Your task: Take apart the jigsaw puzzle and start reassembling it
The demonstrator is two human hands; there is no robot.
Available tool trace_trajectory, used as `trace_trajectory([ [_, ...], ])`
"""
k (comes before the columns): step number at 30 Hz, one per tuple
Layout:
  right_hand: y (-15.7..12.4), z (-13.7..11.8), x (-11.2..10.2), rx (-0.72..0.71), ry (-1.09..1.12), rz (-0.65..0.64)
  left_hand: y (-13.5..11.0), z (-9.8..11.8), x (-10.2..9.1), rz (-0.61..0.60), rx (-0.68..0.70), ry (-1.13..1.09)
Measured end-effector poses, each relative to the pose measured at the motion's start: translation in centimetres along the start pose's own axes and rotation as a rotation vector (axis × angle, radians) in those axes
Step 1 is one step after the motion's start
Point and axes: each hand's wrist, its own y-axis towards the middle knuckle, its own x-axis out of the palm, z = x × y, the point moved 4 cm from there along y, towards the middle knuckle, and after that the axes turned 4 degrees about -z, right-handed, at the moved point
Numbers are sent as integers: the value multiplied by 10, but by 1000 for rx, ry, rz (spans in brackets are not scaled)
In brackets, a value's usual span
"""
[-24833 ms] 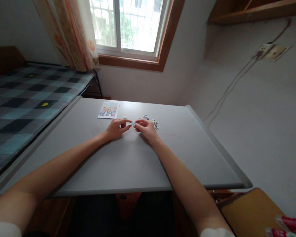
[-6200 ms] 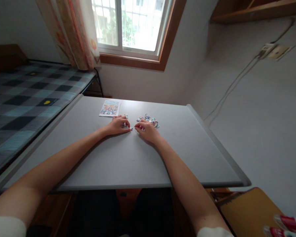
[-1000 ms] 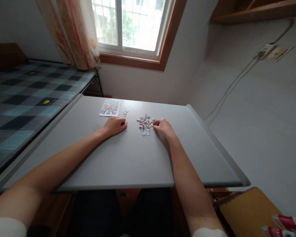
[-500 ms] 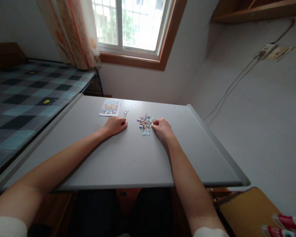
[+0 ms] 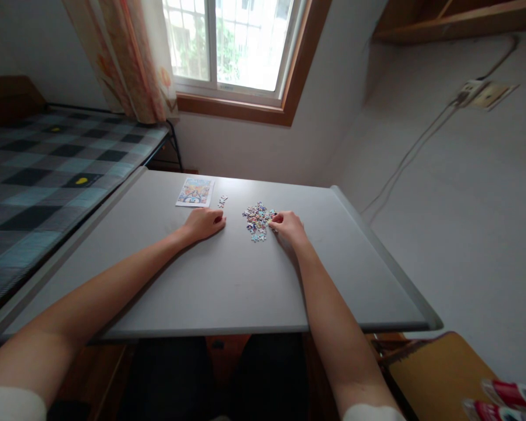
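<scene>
A pile of small, many-coloured jigsaw puzzle pieces (image 5: 257, 217) lies loose on the white table (image 5: 228, 280). At its right edge my right hand (image 5: 288, 226) has thumb and forefinger pinched on a puzzle piece, mostly covered by the fingertips. My left hand (image 5: 205, 224) rests on the tabletop left of the pile, its fingers curled in, with nothing visible in them. Just beyond that hand is a short strip of several puzzle pieces (image 5: 222, 202). A printed picture card (image 5: 195, 192) lies flat to the left of the strip.
A bed with a checked cover (image 5: 109, 155) stands along the table's left side. Behind the table are a window (image 5: 232, 52) and a curtain (image 5: 127, 64). A yellow-brown seat (image 5: 438, 374) with red-labelled packages (image 5: 508, 394) is at lower right. Cables (image 5: 412, 149) hang on the right wall.
Hardly anything differs. Both hands keep their places, the right one still at the pile's edge; the whole view has shifted very slightly.
</scene>
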Motion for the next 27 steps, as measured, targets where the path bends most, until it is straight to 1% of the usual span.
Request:
trace_trajectory([
  [8,-2,-2,-2,-4,-24,18,0,0,0,-11,-7,0],
  [14,-2,-3,-3,-20,5,40,1,-2,1,-9,-9,6],
  [18,2,-1,0,-34,107,22,1,-1,2,-11,-6,11],
  [22,7,1,2,-85,200,22,1,-1,1,-11,-3,19],
  [27,9,7,-5,-97,350,42,1,-1,2,-12,9,22],
])
